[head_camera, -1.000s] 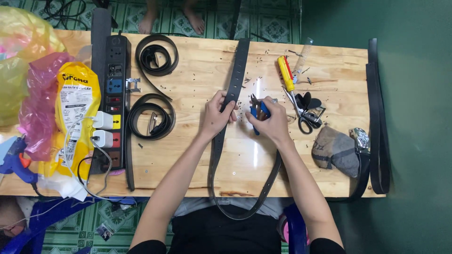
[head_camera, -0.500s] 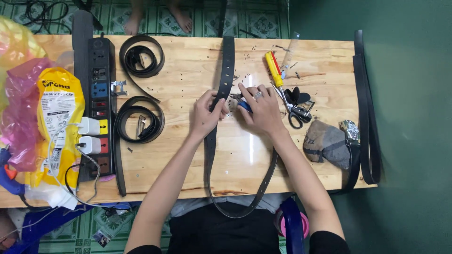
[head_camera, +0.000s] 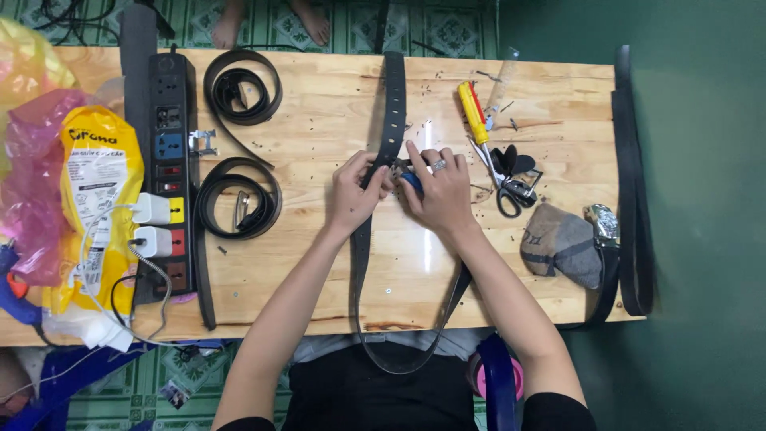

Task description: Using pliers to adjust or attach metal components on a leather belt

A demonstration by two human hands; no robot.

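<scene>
A long black belt (head_camera: 392,104) lies lengthwise down the middle of the wooden table (head_camera: 335,263) and loops off the near edge. My left hand (head_camera: 357,194) pinches the belt at mid-table. My right hand (head_camera: 441,189), with a ring on one finger, grips a small blue-handled tool (head_camera: 410,181) pressed against the belt beside the left hand. The tool's working end is hidden between my fingers.
Left: a black power strip (head_camera: 167,160) with white chargers, two coiled belts (head_camera: 239,203), a yellow packet (head_camera: 100,191) and pink bags. Right: a yellow screwdriver (head_camera: 472,112), black scissors (head_camera: 511,179), a grey cloth (head_camera: 562,243), another belt (head_camera: 630,183) along the edge. Bare feet (head_camera: 307,20) beyond the table.
Both hands stay on the belt at the same spot. The camera view has shifted slightly, so everything sits a little lower and rightward. My fingers have regripped the tool a little.
</scene>
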